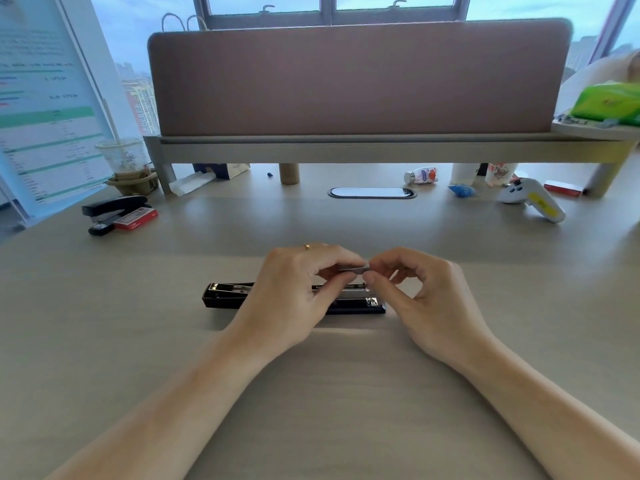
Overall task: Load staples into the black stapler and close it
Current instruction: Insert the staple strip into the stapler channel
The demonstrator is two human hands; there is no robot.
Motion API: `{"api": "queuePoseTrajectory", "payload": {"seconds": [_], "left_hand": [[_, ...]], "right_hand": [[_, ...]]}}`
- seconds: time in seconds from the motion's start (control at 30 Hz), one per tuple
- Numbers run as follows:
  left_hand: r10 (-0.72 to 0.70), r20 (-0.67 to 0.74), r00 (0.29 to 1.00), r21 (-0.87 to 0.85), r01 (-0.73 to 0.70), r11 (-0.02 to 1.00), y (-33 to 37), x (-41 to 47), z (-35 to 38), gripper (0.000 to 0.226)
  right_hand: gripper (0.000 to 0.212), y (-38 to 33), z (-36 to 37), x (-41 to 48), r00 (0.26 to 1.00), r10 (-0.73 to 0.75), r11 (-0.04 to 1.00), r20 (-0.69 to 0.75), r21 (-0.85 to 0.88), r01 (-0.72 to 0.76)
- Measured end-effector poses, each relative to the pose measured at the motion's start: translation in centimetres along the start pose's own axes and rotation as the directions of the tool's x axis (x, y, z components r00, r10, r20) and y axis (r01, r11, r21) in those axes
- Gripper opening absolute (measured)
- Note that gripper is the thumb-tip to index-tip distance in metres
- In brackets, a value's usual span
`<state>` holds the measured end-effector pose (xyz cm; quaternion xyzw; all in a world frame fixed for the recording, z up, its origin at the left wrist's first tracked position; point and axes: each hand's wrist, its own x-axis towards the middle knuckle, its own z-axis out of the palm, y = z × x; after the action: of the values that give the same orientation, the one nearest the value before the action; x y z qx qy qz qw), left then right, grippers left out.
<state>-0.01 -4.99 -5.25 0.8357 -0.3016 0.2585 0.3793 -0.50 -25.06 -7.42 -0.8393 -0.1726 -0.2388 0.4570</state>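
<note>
A black stapler (pixel 225 296) lies flat across the desk in front of me, its metal staple channel facing up. My left hand (pixel 294 289) covers its middle. My right hand (pixel 426 292) is at its right end. Between the fingertips of both hands, just above the channel, is a short grey strip of staples (pixel 353 270), pinched from both sides. How much of the channel is filled is hidden by my fingers.
A second black stapler (pixel 110 207) and a red staple box (pixel 136 220) lie at the far left. A plastic cup (pixel 126 161), a small bottle (pixel 420 176), a white controller (pixel 530 199) and another red box (pixel 562 188) stand under the desk shelf (pixel 346 147).
</note>
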Motion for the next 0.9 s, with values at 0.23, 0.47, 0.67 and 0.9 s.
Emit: {"api": "queuePoseTrajectory", "payload": {"seconds": [0.23, 0.47, 0.67, 0.9], "left_hand": [[-0.334, 0.107, 0.937, -0.283, 0.350, 0.893, -0.6, 0.0, -0.1, 0.017], [-0.336, 0.116, 0.935, -0.253, 0.355, 0.900, -0.5, -0.1, 0.1, 0.020], [-0.269, 0.069, 0.961, -0.176, 0.277, 0.945, -0.1, -0.1, 0.0, 0.015], [-0.259, 0.117, 0.959, -0.054, 0.267, 0.962, -0.7, -0.3, -0.7, 0.013]], "right_hand": [[0.026, -0.3, -0.4, -0.2, 0.993, -0.116, 0.989, -0.011, -0.089, 0.114], [0.013, -0.2, -0.3, -0.2, 0.995, -0.086, 0.996, -0.046, -0.042, 0.084], [0.022, -0.2, 0.0, 0.1, 1.000, -0.002, 0.998, -0.014, 0.066, 0.003], [0.042, 0.8, -0.9, -0.1, 0.984, 0.037, 0.999, 0.175, 0.002, -0.038]]}}
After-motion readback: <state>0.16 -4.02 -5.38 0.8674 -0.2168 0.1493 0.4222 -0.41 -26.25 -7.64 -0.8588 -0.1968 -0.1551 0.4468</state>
